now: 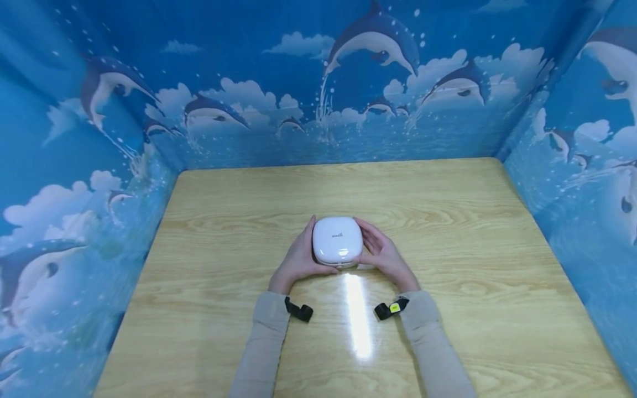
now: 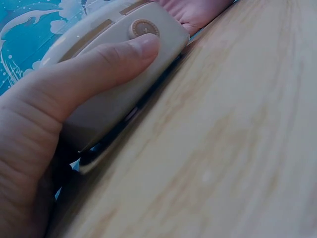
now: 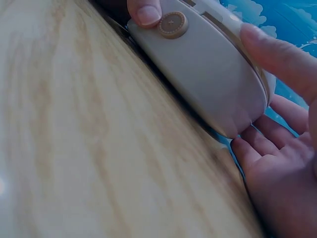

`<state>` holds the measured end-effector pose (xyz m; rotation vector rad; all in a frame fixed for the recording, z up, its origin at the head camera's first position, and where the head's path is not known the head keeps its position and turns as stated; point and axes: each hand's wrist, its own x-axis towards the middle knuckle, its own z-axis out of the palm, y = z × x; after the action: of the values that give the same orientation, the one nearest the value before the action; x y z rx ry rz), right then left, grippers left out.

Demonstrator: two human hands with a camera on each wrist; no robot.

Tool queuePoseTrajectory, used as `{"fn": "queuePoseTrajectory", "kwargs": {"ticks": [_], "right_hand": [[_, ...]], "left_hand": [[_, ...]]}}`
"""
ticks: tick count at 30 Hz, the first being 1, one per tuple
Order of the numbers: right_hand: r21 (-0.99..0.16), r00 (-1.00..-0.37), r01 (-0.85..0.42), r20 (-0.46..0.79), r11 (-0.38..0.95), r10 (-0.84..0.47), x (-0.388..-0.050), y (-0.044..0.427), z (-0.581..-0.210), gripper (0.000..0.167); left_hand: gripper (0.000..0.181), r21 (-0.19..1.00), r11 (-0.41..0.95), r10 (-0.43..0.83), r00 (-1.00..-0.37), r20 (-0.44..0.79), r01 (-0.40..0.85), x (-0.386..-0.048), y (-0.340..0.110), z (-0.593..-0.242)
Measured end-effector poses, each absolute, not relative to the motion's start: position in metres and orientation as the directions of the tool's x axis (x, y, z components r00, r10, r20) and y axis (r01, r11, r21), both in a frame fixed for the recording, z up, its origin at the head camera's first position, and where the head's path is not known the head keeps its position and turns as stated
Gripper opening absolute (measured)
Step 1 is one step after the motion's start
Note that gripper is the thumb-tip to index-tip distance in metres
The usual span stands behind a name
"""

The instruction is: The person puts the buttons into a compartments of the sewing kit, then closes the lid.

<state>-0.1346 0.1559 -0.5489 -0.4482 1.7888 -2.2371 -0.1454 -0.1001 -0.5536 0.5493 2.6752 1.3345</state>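
A white rounded box [image 1: 338, 239] with a glossy lid and small dark lettering is at the middle of the table, between both hands. Its front wall [image 3: 208, 64] carries a round tan knob [image 3: 173, 25]. My left hand [image 1: 301, 256] grips the box's left side, its thumb [image 2: 114, 62] lying along the front with the tip at the knob. The right hand [image 1: 385, 257] holds the opposite side; its thumb [image 3: 277, 54] touches the lid's edge and its fingers [image 3: 262, 136] bend against the side wall. A dark strip shows under the box; I cannot tell whether it is slightly raised.
The wood-grain table [image 1: 224, 210] reaches out on all sides of the box. Blue dolphin-print curtains [image 1: 278, 66] stand at its back, left and right edges. A bright light reflection lies on the tabletop in front of the box. Black straps [image 1: 299, 310] circle both wrists.
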Motion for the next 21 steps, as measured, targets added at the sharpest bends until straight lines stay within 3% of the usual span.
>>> {"fn": "queuePoseTrajectory", "kwargs": {"ticks": [21], "right_hand": [[-0.977, -0.913, -0.034, 0.116, -0.211, -0.391, -0.134, 0.1556, -0.5488, 0.095]], "left_hand": [[0.147, 0.784, 0.552, 0.375, -0.924, 0.073, 0.285, -0.1453, -0.1001, -0.5525]]}}
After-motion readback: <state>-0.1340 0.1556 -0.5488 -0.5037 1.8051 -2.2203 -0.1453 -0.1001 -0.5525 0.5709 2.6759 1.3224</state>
